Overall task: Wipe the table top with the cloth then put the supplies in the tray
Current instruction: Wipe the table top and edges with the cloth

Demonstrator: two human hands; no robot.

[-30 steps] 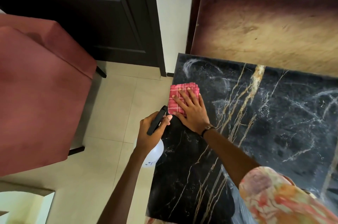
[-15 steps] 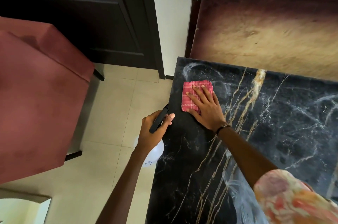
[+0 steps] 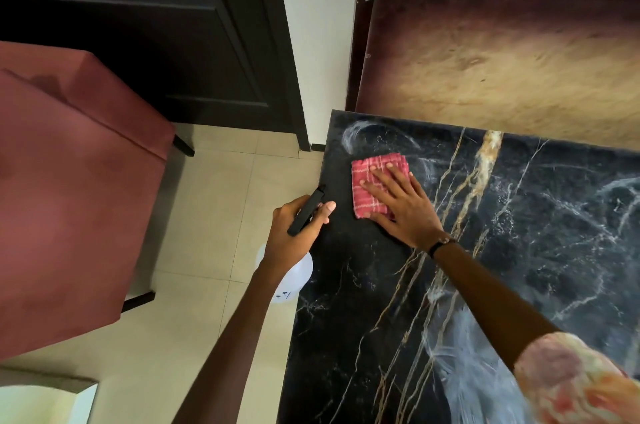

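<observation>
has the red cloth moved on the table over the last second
Yes. The cloth under the right hand has slid right along the table top, away from its left edge, which it overlapped a second ago.

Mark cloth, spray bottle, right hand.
red checked cloth (image 3: 369, 174), head view, bare top-left part.
spray bottle (image 3: 304, 214), head view, black trigger head.
right hand (image 3: 403, 209), head view, back of hand.
</observation>
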